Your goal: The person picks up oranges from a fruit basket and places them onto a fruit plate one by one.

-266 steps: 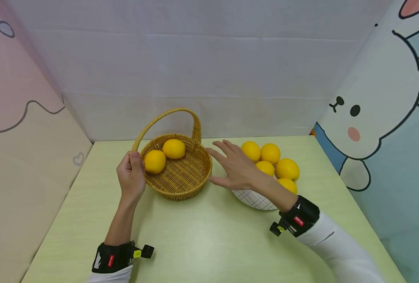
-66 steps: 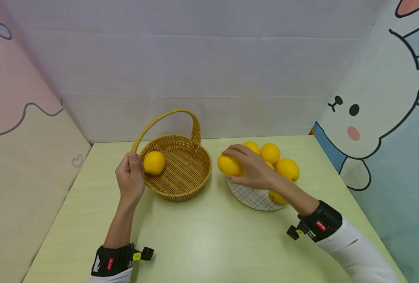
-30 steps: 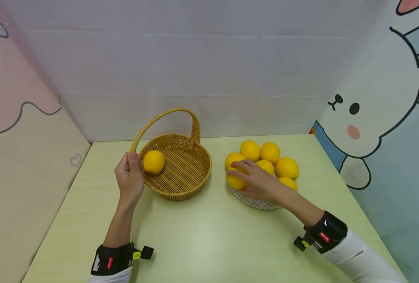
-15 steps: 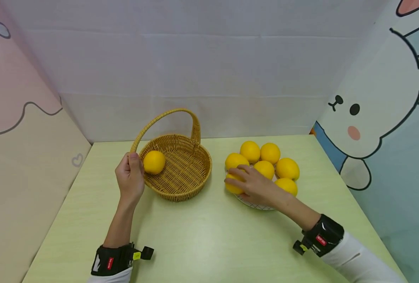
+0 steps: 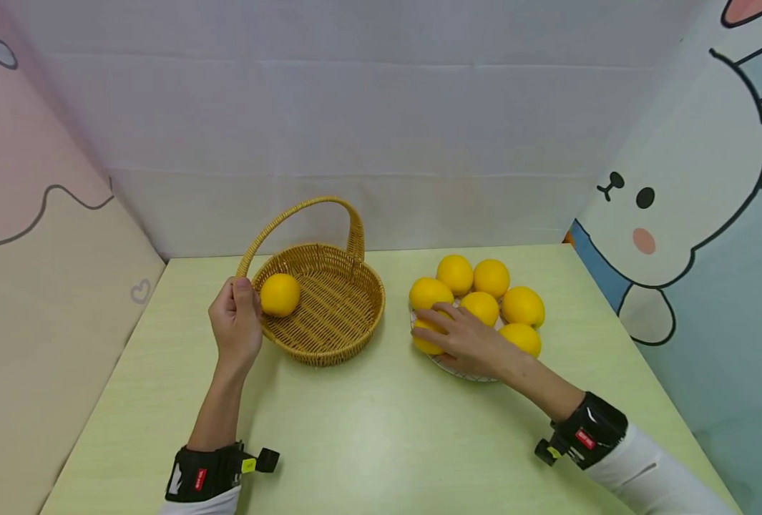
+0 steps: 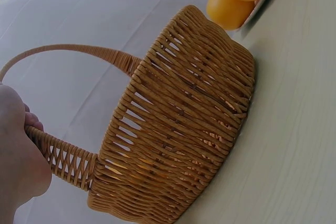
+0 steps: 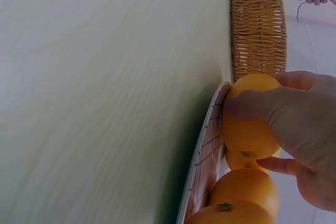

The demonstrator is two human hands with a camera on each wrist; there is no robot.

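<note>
My left hand (image 5: pixel 237 322) grips the handle (image 5: pixel 303 207) of a round wicker basket (image 5: pixel 324 357) standing on the table. One orange (image 5: pixel 280 295) lies inside, at the basket's left. On the right, my right hand (image 5: pixel 467 342) holds another orange (image 5: pixel 424 346) at the near left of a white plate (image 5: pixel 464 374) with a dark grid pattern. In the right wrist view, thumb and fingers curl round that orange (image 7: pixel 247 132), right at the plate's rim (image 7: pixel 197 163). Several more oranges (image 5: pixel 480 307) crowd the plate behind the hand. The left wrist view shows the basket's woven side (image 6: pixel 178 114).
A pale wooden table (image 5: pixel 355 436) carries both containers, with a gap between basket and plate. A white cloth wall (image 5: pixel 381 143) rises at its back edge. Printed panels (image 5: pixel 664 236) stand at left and right.
Compared with several seconds ago, the basket holds one orange instead of two. The right hand has carried an orange down onto the plate's near left. The left hand keeps its grip.
</note>
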